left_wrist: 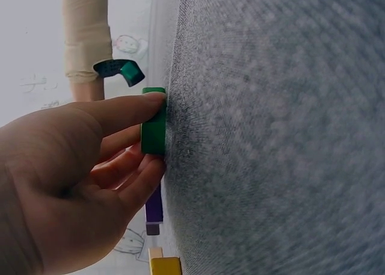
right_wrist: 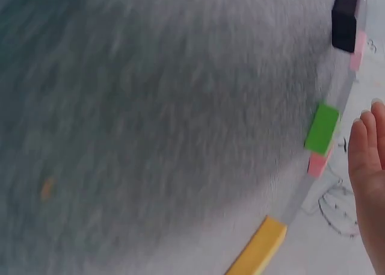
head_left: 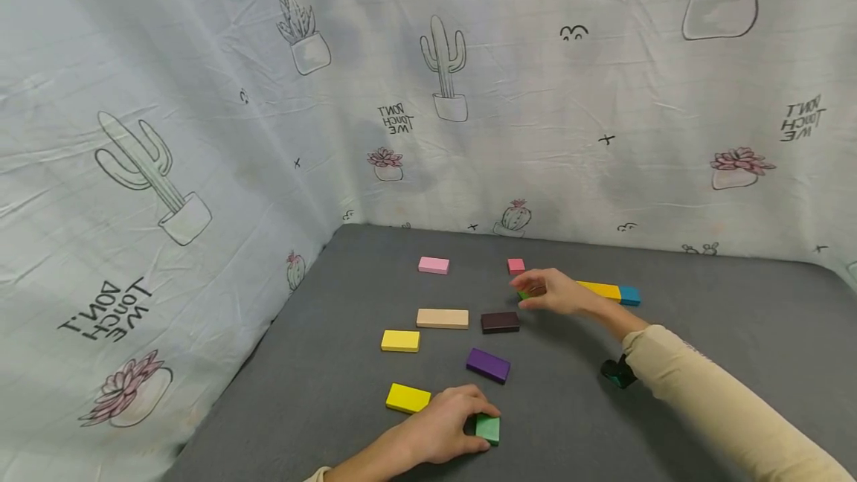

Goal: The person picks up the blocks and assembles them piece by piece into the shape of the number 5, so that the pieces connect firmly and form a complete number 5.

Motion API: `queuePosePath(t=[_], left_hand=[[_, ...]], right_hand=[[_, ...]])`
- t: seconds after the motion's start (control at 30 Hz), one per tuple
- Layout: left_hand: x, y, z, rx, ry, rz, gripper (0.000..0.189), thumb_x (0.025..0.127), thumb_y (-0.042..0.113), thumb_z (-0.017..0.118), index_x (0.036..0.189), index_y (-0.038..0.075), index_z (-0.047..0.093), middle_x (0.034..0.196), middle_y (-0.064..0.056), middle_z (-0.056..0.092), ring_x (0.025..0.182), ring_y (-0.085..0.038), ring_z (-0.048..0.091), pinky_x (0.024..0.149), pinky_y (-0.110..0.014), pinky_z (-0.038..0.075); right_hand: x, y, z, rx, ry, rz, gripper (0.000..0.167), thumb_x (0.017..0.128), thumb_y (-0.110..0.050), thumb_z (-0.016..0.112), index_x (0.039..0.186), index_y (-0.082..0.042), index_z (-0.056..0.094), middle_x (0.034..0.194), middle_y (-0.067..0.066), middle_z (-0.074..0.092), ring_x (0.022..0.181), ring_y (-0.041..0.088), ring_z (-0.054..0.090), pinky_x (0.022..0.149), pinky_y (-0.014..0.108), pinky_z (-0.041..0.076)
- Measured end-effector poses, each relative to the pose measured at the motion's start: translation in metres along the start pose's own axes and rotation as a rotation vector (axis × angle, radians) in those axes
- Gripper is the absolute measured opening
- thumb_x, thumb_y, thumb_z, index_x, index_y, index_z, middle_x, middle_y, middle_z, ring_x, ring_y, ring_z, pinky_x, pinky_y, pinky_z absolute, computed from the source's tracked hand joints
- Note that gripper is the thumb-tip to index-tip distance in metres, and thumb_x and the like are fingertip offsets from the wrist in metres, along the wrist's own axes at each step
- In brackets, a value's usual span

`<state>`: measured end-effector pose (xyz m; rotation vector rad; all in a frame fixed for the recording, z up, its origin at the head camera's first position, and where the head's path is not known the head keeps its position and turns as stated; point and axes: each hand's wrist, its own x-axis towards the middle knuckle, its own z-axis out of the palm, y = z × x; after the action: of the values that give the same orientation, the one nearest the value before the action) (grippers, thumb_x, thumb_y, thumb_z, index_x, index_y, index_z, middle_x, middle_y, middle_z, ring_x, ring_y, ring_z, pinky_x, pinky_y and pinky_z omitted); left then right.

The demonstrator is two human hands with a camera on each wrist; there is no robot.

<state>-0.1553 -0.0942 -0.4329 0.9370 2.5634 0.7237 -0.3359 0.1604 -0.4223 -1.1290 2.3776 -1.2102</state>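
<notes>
At the table's near side my left hand (head_left: 438, 426) pinches a green block (head_left: 487, 429) between thumb and fingers. In the left wrist view, the thumb lies on one end of that green block (left_wrist: 154, 130), which sits against the grey surface. Farther off, my right hand (head_left: 554, 292) hovers by a light green block (head_left: 523, 294), partly hidden behind it in the head view. The right wrist view has this light green block (right_wrist: 322, 129) apart from the extended fingers (right_wrist: 362, 145). Right of that hand lie an orange-yellow block (head_left: 599, 290) and a blue block (head_left: 629, 296), end to end.
Around the grey table (head_left: 321, 363) lie a pink block (head_left: 434, 265), red block (head_left: 515, 266), beige block (head_left: 443, 318), dark brown block (head_left: 500, 323), purple block (head_left: 488, 365) and two yellow blocks, one nearer (head_left: 405, 397). A patterned cloth (head_left: 535, 132) rises behind.
</notes>
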Motion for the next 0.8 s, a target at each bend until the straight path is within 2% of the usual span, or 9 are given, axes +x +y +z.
queuePosePath(t=[0.23, 0.57, 0.8], left_hand=[[0.001, -0.001, 0.000, -0.007, -0.004, -0.004, 0.033, 0.083, 0.020, 0.076, 0.116, 0.016, 0.069, 0.098, 0.013, 0.056, 0.085, 0.004, 0.049, 0.073, -0.016, 0.044], [0.001, -0.002, 0.000, -0.029, -0.005, 0.016, 0.034, 0.084, 0.019, 0.076, 0.116, 0.015, 0.069, 0.099, 0.013, 0.057, 0.085, 0.005, 0.049, 0.073, -0.016, 0.043], [0.001, -0.002, 0.000, -0.031, 0.000, 0.035, 0.034, 0.084, 0.018, 0.076, 0.117, 0.015, 0.069, 0.100, 0.013, 0.057, 0.086, 0.005, 0.049, 0.074, -0.015, 0.043]], right_hand=[[0.010, -0.004, 0.015, -0.021, -0.086, 0.000, 0.040, 0.087, -0.007, 0.069, 0.121, 0.009, 0.056, 0.121, 0.024, 0.058, 0.112, 0.039, 0.053, 0.094, 0.049, 0.042], [0.017, -0.010, 0.030, -0.041, -0.154, -0.032, 0.041, 0.087, -0.007, 0.070, 0.123, 0.008, 0.057, 0.121, 0.021, 0.058, 0.110, 0.035, 0.055, 0.092, 0.045, 0.045], [0.020, -0.014, 0.033, -0.109, -0.209, 0.015, 0.037, 0.087, -0.007, 0.069, 0.122, 0.001, 0.061, 0.116, 0.013, 0.059, 0.103, 0.026, 0.056, 0.090, 0.043, 0.046]])
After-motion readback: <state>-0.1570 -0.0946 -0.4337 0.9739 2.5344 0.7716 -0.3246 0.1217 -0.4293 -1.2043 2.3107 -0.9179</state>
